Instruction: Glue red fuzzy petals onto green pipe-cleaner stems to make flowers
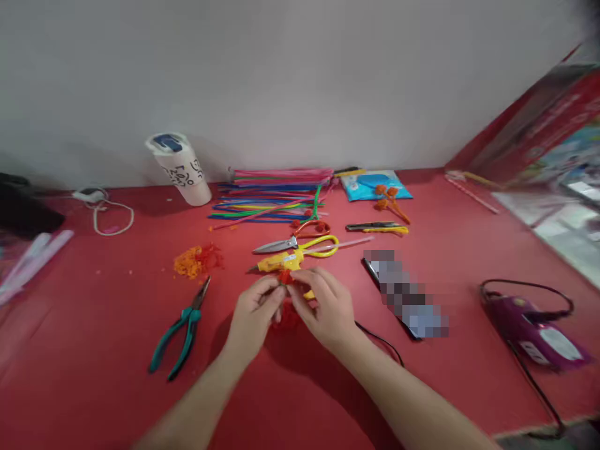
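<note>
My left hand point(254, 314) and my right hand point(327, 308) meet over the red table point(94, 387), fingers pinched around a small fuzzy red pipe-cleaner piece point(285, 278). More red fuzz point(287, 317) shows between and below the palms. A yellow glue gun point(280, 262) lies just beyond my fingertips, touching or nearly touching them. Yellow-handled scissors point(300, 244) rest behind the glue gun.
Teal-handled pliers point(184, 328) lie left of my hands, orange trimmings point(195, 260) beyond. Coloured pipe cleaners point(272, 197), a white cup point(180, 169), a blue packet point(375, 185) and a yellow utility knife point(377, 228) sit at the back. A phone point(404, 294) and purple device point(532, 328) lie right.
</note>
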The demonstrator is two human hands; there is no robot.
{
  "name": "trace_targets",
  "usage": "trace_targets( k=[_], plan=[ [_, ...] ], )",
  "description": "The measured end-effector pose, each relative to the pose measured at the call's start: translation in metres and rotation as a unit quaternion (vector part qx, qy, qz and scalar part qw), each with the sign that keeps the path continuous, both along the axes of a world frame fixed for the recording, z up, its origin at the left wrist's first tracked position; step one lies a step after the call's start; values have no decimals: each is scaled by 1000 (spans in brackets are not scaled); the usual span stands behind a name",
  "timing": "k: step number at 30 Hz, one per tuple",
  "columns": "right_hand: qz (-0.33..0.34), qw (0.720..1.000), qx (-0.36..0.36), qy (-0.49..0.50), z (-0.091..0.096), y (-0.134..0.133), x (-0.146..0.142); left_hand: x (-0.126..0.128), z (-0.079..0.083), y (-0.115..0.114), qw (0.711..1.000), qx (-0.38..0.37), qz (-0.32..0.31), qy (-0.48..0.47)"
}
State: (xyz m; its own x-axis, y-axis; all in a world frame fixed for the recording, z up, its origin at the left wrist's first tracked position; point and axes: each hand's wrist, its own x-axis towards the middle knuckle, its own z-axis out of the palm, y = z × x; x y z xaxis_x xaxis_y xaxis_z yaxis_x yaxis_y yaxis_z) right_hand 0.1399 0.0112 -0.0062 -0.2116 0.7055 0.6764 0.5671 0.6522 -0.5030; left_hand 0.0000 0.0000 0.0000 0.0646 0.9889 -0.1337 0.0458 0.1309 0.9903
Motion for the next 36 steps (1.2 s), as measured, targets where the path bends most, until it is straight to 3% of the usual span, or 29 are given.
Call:
trace_targets(
  k=[36],
  plan=[
    [-3,1000,-6,6,0,2,-2,-3,-6,-2,999,-38,9,-19]
  ],
)
